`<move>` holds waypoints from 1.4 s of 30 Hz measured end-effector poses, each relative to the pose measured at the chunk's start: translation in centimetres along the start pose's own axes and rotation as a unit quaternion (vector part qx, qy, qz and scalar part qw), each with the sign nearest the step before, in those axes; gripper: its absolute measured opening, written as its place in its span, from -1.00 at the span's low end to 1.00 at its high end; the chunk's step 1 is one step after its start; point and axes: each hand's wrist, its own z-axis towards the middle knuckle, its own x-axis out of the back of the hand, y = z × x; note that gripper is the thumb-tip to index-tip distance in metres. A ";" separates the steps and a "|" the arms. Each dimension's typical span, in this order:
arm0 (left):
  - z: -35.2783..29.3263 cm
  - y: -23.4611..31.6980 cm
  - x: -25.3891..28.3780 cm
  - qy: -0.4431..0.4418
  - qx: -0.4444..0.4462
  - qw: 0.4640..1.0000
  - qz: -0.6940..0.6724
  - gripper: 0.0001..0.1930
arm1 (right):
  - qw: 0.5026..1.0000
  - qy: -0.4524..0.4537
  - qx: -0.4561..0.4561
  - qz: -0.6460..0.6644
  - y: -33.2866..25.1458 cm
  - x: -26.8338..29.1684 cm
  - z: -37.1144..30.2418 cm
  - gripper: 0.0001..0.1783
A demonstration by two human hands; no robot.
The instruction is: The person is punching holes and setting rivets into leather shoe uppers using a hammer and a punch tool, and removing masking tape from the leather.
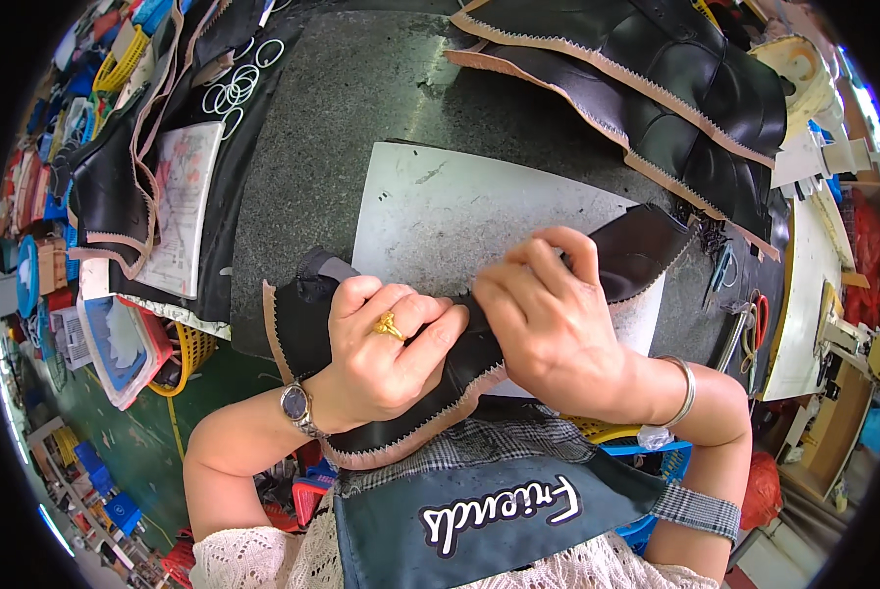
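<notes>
Both of my hands grip one long black leather piece with a tan zigzag-cut edge, held just above a white board on the dark worktable. My left hand, with a gold ring and a wristwatch, is closed over the left half of the piece. My right hand, a bangle on its wrist, pinches the piece near its middle, fingers curled over the top edge. The right end of the leather lies on the board.
A stack of similar black leather pieces lies at the far right of the table, more at the far left. Loose metal rings sit at the back left. Scissors and red-handled pliers lie to the right. Crates stand below.
</notes>
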 end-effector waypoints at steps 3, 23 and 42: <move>0.0 0.0 0.0 0.005 -0.005 1.000 -0.002 -0.59 | 0.999 -0.007 0.016 0.030 -0.1 -0.1 -0.1 -0.81; 0.7 -0.3 0.3 0.014 -0.029 0.999 0.022 -0.74 | 0.989 -0.029 0.142 -0.021 0.9 -0.2 0.8 -0.79; 6.2 -6.1 3.6 -0.305 0.370 0.826 -0.296 -0.74 | 0.997 -0.070 0.011 0.041 1.2 0.4 -1.5 -0.46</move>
